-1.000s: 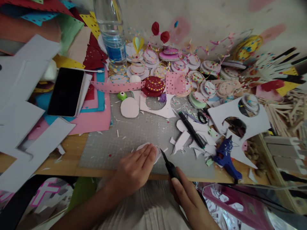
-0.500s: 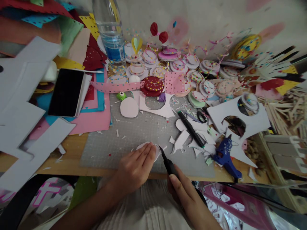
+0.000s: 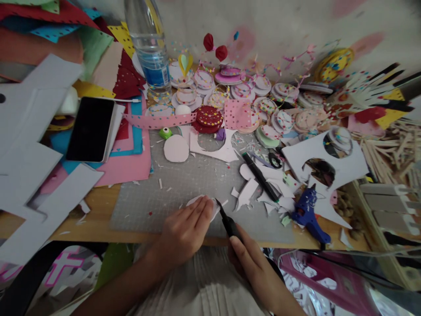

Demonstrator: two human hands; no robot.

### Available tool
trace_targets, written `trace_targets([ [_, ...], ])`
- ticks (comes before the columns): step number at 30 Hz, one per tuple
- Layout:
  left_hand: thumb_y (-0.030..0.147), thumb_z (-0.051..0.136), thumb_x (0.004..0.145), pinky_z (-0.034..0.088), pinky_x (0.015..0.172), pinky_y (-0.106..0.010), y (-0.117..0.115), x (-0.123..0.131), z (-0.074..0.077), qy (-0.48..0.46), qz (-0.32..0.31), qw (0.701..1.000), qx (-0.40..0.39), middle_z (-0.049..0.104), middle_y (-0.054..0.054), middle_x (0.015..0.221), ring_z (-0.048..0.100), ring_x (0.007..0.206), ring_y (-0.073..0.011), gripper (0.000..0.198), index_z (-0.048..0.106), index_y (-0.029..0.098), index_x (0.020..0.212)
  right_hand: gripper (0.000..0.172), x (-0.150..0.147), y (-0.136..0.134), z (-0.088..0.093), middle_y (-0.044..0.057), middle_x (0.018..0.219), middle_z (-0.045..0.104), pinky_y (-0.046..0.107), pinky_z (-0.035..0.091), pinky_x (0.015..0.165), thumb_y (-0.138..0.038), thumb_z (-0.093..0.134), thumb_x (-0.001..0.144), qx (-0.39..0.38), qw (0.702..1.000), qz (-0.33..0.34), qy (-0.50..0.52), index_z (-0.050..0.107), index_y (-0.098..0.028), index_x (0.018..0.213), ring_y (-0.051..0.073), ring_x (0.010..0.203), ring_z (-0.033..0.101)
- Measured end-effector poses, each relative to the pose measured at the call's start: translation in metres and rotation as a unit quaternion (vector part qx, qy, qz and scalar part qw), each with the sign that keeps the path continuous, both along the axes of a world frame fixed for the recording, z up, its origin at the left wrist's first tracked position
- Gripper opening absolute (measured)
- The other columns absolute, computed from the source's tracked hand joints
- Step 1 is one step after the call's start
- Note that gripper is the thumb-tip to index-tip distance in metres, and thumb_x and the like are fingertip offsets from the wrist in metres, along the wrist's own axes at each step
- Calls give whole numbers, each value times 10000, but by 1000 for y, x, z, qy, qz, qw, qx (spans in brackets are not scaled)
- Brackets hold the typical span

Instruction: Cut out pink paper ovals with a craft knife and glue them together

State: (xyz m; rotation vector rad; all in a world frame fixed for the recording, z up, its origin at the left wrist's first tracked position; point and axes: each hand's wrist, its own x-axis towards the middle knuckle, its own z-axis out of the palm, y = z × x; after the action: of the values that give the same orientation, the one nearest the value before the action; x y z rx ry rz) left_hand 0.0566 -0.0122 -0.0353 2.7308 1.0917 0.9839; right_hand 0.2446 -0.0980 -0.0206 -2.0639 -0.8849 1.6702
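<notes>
My left hand [image 3: 186,230] lies flat, fingers together, pressing a small white paper piece [image 3: 194,201] onto the grey cutting mat [image 3: 194,180] near its front edge. My right hand [image 3: 253,267] grips a black craft knife [image 3: 226,223]. Its tip touches the right edge of the paper piece, just beside my left fingertips. Most of the paper is hidden under my left hand.
White offcuts, a black marker [image 3: 261,176] and a blue glue gun [image 3: 309,215] lie right of the mat. A phone [image 3: 90,129] rests on coloured paper at the left. A water bottle [image 3: 149,44] and many decorated paper discs [image 3: 243,92] line the back. Wooden sticks [image 3: 391,153] sit far right.
The knife tip has crept left, up to the edge of the paper by my left fingers. My left hand has stayed in place on the paper.
</notes>
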Motion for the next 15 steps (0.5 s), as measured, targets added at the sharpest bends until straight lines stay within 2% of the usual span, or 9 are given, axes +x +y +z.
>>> trace_targets([
  [5, -35, 412, 838, 567, 869, -267, -3, -2, 3, -33, 18, 999, -37, 743, -140, 1057, 710, 990, -203, 353, 616, 36, 1118, 742, -3, 4, -6, 109, 1357, 580, 459, 289, 1125, -704, 525, 810, 10, 1000, 8, 9, 566, -192, 1345, 323, 1283, 482],
  [10, -31, 435, 839, 556, 904, -249, -2, -8, 1, -73, 18, 995, -72, 740, -126, 1075, 696, 1025, -179, 384, 588, 65, 1178, 795, -3, 1, 2, 107, 1408, 530, 444, 297, 1125, -751, 520, 776, -21, 999, -30, -4, 565, -200, 1347, 309, 1350, 403],
  [15, -31, 470, 839, 542, 941, -261, -4, -13, -7, -81, 11, 994, -79, 723, -124, 1125, 675, 1070, -177, 433, 562, 75, 1249, 707, 0, -3, 4, 79, 1394, 548, 429, 362, 1088, -706, 582, 775, -29, 998, -59, 16, 589, -251, 1316, 286, 1310, 458],
])
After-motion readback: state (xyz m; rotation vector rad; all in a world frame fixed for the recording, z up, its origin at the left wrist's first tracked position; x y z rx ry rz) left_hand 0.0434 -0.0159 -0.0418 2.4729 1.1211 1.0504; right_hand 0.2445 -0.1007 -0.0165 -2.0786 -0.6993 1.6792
